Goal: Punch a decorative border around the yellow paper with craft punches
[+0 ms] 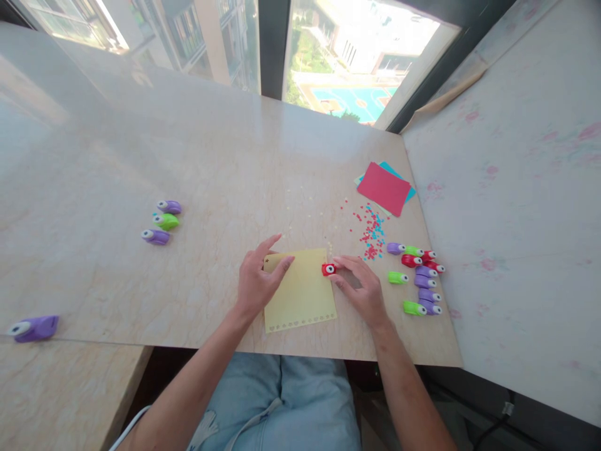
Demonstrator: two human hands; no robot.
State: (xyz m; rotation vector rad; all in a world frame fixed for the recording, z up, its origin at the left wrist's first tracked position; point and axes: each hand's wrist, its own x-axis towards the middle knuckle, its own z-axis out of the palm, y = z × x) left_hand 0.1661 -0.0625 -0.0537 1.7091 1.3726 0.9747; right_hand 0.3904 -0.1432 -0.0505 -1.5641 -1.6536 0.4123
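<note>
A sheet of yellow paper lies on the marble-patterned surface in front of me, with a row of small punched shapes along its near edge and one hole at its far left corner. My left hand is at the paper's left side, thumb and fingers spread apart, with the thumb over the sheet. At the right edge, near the far corner, my right hand holds a small red craft punch between thumb and fingers. Whether the paper sits inside the punch's slot I cannot tell.
Red and blue confetti lies beyond my right hand, near stacked coloured cards. Several purple, green and red punches stand at the right. Three more punches are at the left, and a larger purple one lies far left.
</note>
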